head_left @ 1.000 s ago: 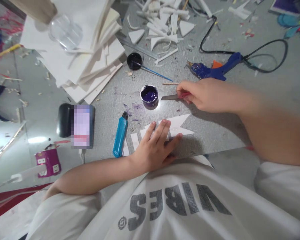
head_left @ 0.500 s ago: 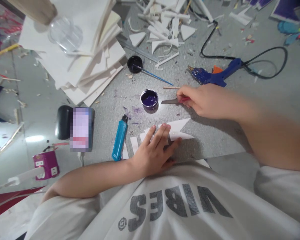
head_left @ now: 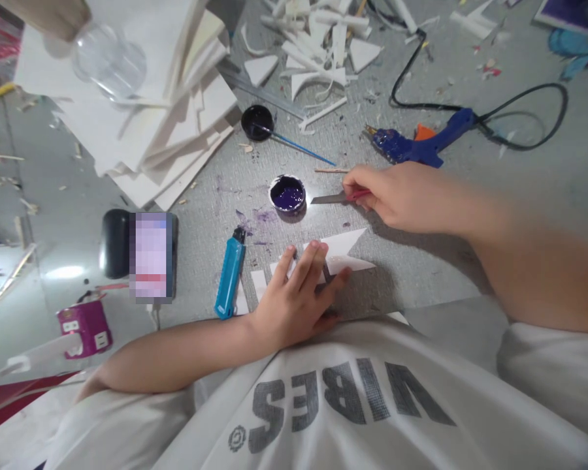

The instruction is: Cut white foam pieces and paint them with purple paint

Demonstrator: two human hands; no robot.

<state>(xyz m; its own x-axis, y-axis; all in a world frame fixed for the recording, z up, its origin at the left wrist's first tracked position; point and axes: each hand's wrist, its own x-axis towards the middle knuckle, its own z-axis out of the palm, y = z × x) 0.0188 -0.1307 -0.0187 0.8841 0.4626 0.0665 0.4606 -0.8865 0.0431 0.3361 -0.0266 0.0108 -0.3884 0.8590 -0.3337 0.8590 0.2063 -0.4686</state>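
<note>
My left hand (head_left: 296, 294) lies flat, fingers spread, on a white cut-out shape (head_left: 345, 251) on the grey cutting mat (head_left: 421, 274). My right hand (head_left: 396, 196) is closed in a pinch on a red-handled knife with a grey blade (head_left: 330, 198). The blade tip points left and ends just right of a small open pot of purple paint (head_left: 287, 194). A blue utility cutter (head_left: 229, 276) lies to the left of my left hand.
A blue glue gun (head_left: 421, 142) with a black cord lies behind my right hand. A black lid with a thin brush (head_left: 259, 123), white foam scraps (head_left: 313, 52), stacked white boards (head_left: 142, 104), a phone on a black object (head_left: 149, 254) and a purple plug block (head_left: 83, 324) surround the mat.
The view has shifted slightly. Both hands have stayed nearly still, the left on the white shape and the right holding the blade by the paint pot.
</note>
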